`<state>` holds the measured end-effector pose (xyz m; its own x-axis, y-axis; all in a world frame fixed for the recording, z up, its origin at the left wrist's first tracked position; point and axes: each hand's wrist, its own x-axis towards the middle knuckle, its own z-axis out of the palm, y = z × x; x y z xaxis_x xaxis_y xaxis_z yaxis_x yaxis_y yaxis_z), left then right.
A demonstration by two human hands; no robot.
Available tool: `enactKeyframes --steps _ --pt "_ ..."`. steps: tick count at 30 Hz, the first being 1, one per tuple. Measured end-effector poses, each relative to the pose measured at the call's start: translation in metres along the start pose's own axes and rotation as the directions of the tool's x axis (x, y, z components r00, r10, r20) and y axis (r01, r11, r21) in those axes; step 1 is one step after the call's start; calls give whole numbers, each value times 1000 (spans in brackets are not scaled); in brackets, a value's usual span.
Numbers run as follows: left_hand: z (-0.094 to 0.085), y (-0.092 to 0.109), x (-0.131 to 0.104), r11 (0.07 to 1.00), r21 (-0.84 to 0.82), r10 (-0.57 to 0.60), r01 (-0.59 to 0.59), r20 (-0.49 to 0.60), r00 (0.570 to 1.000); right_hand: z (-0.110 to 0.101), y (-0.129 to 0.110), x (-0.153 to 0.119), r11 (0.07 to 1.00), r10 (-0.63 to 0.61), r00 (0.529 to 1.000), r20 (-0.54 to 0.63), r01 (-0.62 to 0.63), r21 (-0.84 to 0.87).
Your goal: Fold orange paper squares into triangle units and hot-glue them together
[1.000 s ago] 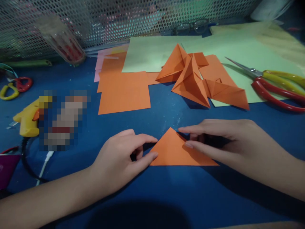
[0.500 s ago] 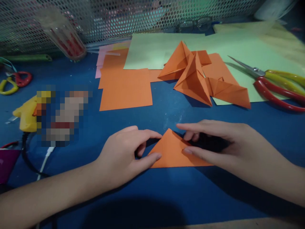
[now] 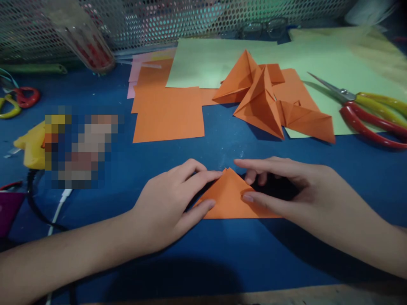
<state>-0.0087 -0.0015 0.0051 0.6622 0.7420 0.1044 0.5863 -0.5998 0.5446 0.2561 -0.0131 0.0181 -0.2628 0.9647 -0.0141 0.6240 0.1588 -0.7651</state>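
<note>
A sheet of orange paper, folded into a triangle, lies on the blue tabletop with its point away from me and its long edge near me. Two layers show slightly apart at the tip. My left hand grips the left side, thumb on top and fingertips along the slanted edge near the tip. On the other side, my right hand holds the paper with its thumb on the surface and curled fingers at the right edge. Its index finger stretches out just beyond the tip.
Behind the hands lie folded orange paper shapes, orange squares and green sheets. Scissors rest at right. On the left are a yellow object, a white cable and a clear jar.
My left fingers have slid up toward the triangle's tip, where the layers now sit slightly apart. The right hand has barely moved. The whole view has shifted a little.
</note>
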Motion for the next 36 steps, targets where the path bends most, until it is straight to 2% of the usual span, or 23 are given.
enactKeyframes --steps 6,9,12,17,22,25,28,31,34,36 --pt "-7 1 7 989 -124 -75 75 1 997 1 0 4 999 -48 998 26 48 17" --pt "-9 1 13 984 -157 -86 83 -14 996 2 1 9 998 -56 998 5 56 28" --pt "-10 -1 18 974 -213 -89 77 -45 995 2 1 14 993 -118 993 -24 118 17" --pt "-10 -2 23 980 -190 -72 54 -90 993 2 4 16 978 -206 978 -41 205 -37" --pt "-11 3 26 971 -201 -147 130 -72 987 1 5 15 971 -226 974 -17 223 -90" --pt "-12 2 26 980 -167 -125 108 -94 988 3 6 14 947 -297 955 -4 295 -127" --pt "-10 -4 23 992 -126 3 -21 -140 990 5 10 13 877 -451 893 -13 440 -192" --pt "-8 -11 18 986 -11 162 -166 -170 972 2 17 17 755 -619 785 25 603 -257" --pt "-6 -18 13 920 217 364 -325 -169 916 -5 26 24 639 -721 680 134 727 -251" --pt "-6 -21 11 866 316 449 -388 -146 882 -9 32 29 570 -772 606 192 793 -215"
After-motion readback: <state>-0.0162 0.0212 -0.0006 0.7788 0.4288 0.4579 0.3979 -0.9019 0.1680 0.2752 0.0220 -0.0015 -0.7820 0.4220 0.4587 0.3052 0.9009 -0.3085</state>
